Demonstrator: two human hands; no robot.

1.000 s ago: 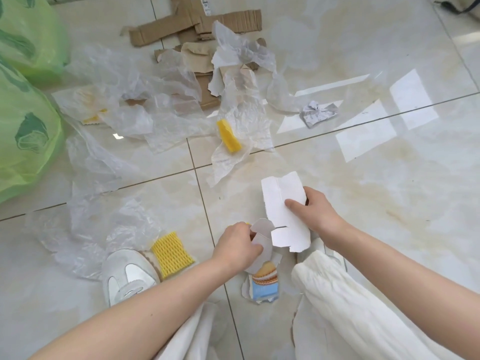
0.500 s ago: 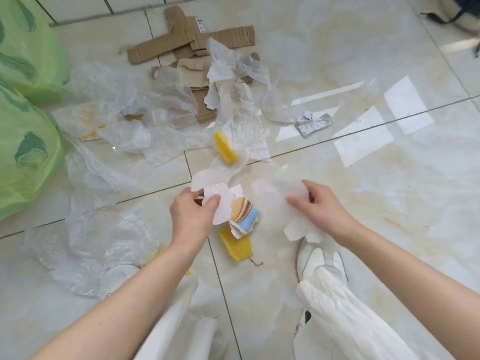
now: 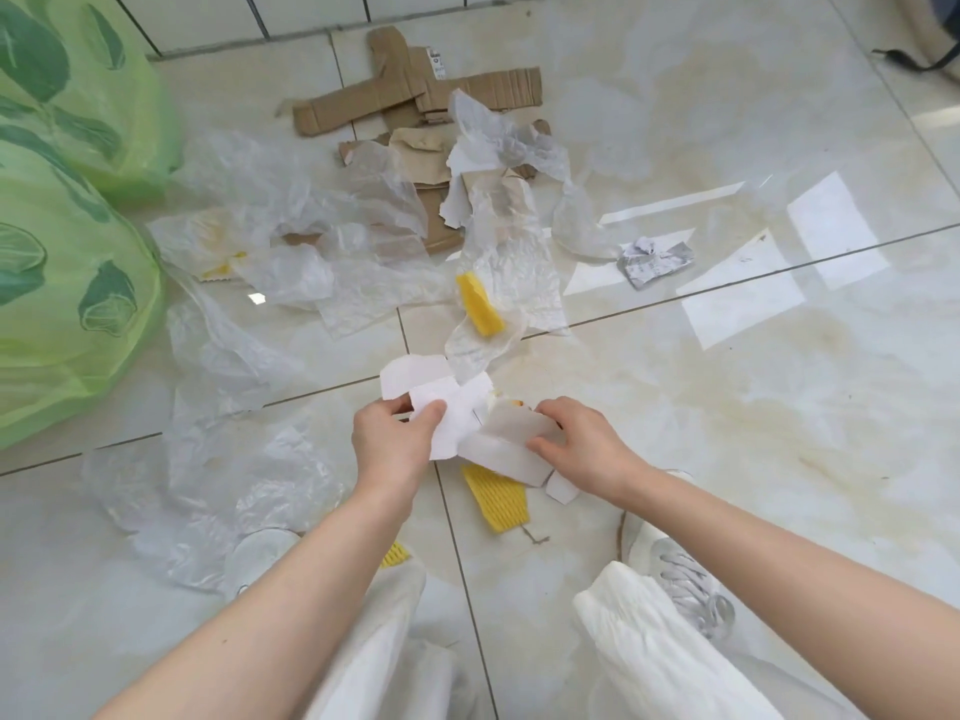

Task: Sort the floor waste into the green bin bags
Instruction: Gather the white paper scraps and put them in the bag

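My left hand (image 3: 396, 438) pinches a white flattened carton piece (image 3: 441, 402) above the floor. My right hand (image 3: 584, 445) grips a second white card piece (image 3: 506, 449), and the two pieces overlap between my hands. Two green bin bags stand at the left: the nearer green bag (image 3: 67, 304) and the farther green bag (image 3: 78, 80). Floor waste lies beyond my hands: clear plastic sheets (image 3: 291, 210), brown cardboard scraps (image 3: 410, 96), a yellow foam piece (image 3: 480, 304), a crumpled paper ball (image 3: 654, 259). A yellow foam net (image 3: 496, 501) lies just under my hands.
More crumpled clear plastic (image 3: 208, 491) covers the floor at the lower left. My white shoes (image 3: 675, 574) and white trousers (image 3: 649, 652) fill the bottom. A tiled wall base (image 3: 311, 13) runs along the top. A dark strap (image 3: 914, 59) lies at the top right.
My left hand lifted the printed carton piece from the floor and brought it up. Both hands have come together, so the two white pieces now overlap. The view tilted upward.
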